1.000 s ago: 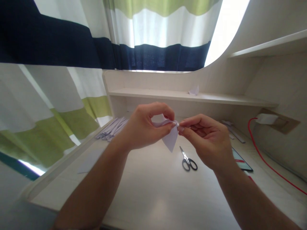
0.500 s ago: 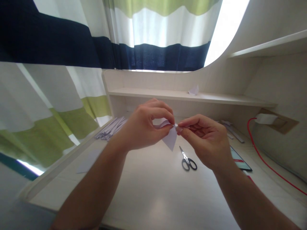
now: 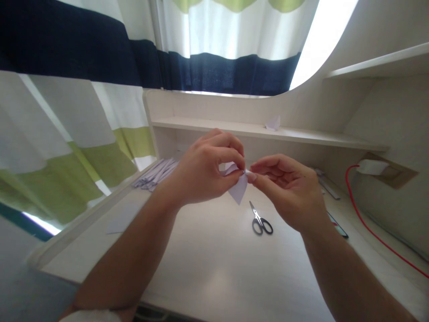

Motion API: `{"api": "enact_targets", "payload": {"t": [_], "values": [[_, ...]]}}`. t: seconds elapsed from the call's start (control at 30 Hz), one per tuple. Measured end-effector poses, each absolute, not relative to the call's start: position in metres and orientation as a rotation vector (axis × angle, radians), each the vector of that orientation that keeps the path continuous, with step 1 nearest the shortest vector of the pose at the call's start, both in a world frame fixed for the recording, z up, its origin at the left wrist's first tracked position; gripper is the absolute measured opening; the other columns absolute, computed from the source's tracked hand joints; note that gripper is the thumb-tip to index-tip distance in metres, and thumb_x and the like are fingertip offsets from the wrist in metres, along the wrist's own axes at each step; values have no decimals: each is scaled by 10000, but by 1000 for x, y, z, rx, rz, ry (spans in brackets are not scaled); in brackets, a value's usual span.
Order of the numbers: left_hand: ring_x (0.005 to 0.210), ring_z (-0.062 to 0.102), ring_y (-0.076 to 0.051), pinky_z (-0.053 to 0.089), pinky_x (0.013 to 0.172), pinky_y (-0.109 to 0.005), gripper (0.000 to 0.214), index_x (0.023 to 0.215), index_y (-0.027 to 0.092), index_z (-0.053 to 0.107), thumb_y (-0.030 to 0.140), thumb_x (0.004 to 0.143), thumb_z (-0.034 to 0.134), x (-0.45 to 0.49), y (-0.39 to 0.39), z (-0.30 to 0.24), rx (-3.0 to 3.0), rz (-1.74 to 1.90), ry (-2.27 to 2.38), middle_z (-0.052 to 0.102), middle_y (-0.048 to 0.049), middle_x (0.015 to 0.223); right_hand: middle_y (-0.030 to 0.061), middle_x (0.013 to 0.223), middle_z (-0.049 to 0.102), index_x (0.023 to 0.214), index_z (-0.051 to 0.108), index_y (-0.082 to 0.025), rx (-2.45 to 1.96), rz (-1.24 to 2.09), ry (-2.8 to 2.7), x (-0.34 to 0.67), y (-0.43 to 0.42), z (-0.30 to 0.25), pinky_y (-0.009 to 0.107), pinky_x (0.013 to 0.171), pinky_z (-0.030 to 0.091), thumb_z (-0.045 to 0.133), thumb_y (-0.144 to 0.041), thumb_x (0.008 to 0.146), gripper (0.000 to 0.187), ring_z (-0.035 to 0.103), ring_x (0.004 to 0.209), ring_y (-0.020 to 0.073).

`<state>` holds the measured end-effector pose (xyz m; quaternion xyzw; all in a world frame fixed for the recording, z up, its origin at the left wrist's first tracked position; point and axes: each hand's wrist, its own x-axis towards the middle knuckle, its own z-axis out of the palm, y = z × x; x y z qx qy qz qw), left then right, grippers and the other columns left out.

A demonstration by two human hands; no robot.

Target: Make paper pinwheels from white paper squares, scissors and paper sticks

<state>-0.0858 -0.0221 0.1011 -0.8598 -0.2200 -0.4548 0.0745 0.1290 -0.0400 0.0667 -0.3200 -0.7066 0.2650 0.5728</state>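
A small folded piece of white paper (image 3: 238,188) hangs in the air above the desk (image 3: 214,268), its pointed end down. My left hand (image 3: 204,167) pinches its upper part between thumb and fingers. My right hand (image 3: 288,190) meets it from the right, thumb and forefinger closed on the paper's top tip. Both hands are held up over the middle of the desk, fingertips almost touching.
Black-handled scissors (image 3: 259,221) lie on the desk under my right hand. A pile of paper strips (image 3: 156,173) sits at the back left, a flat sheet (image 3: 122,219) near the left edge. A phone (image 3: 337,226), a red cable (image 3: 372,232) and a shelf with a folded paper (image 3: 273,123) are to the right and behind.
My left fingers have curled further over the paper and both hands sit slightly higher in view. The view has tilted down a little.
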Motion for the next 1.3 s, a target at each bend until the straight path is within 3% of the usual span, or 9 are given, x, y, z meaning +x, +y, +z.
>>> {"api": "enact_targets", "payload": {"t": [0.1, 0.47, 0.7, 0.83, 0.9, 0.97, 1.03, 1.2, 1.3], "values": [[1054, 670, -229, 522, 935, -401, 80, 876, 220, 761, 151, 911, 739, -84, -24, 100, -2552, -1303, -662, 751, -46, 1043, 26, 896, 819, 1023, 785, -243, -740, 725, -1655, 128, -39, 67, 289, 659, 622, 870, -235, 854, 189, 766, 774, 186], [1011, 685, -222, 545, 901, -386, 83, 961, 228, 714, 156, 919, 723, -79, -23, 100, -2517, -1416, -534, 754, -45, 1025, 22, 797, 817, 869, 818, -228, -738, 702, -1529, 127, -38, 69, 269, 616, 614, 885, -178, 804, 105, 742, 668, 161], [1112, 682, -265, 568, 963, -428, 531, 1319, 273, 659, 209, 823, 838, -81, -20, 101, -2482, -1742, -289, 733, -82, 1244, 4, 772, 807, 850, 819, -261, -685, 567, -1397, 128, -38, 74, 286, 651, 661, 867, -159, 815, 118, 757, 659, 162], [1253, 646, -289, 556, 1028, -425, 818, 1496, 317, 525, 178, 760, 855, -84, -6, 92, -2763, -1848, -401, 659, -96, 1396, -1, 811, 820, 869, 814, -279, -644, 542, -1333, 131, -35, 72, 303, 665, 675, 855, -156, 830, 135, 770, 681, 170], [1249, 655, -284, 570, 998, -405, 701, 1439, 295, 563, 178, 798, 822, -84, 1, 87, -2937, -1957, -544, 682, -98, 1346, -4, 818, 823, 886, 816, -282, -619, 544, -1318, 133, -34, 72, 299, 680, 678, 844, -150, 845, 141, 778, 698, 169], [1133, 697, -258, 585, 926, -375, 391, 1234, 228, 674, 217, 863, 793, -82, 6, 85, -2997, -2067, -743, 727, -96, 1208, -3, 826, 827, 892, 821, -281, -610, 541, -1317, 133, -34, 73, 292, 688, 678, 841, -144, 849, 145, 785, 710, 168], [1038, 718, -236, 591, 881, -357, 232, 1090, 188, 714, 274, 894, 805, -78, 7, 84, -3052, -2101, -860, 754, -90, 1097, 1, 825, 829, 882, 822, -275, -622, 512, -1323, 133, -36, 74, 290, 684, 679, 850, -143, 839, 141, 788, 710, 170], [1047, 736, -237, 610, 876, -342, 390, 1192, 189, 751, 290, 840, 886, -72, 2, 84, -3175, -2044, -835, 785, -104, 1159, 7, 819, 820, 859, 810, -263, -666, 389, -1350, 131, -41, 77, 284, 662, 668, 863, -156, 827, 124, 782, 712, 173], [982, 755, -223, 623, 824, -316, 333, 1150, 196, 790, 330, 857, 874, -71, 3, 84, -3128, -2040, -874, 806, -97, 1111, 8, 821, 815, 874, 805, -263, -671, 376, -1363, 131, -43, 78, 291, 667, 661, 857, -160, 837, 122, 771, 711, 171]]}}
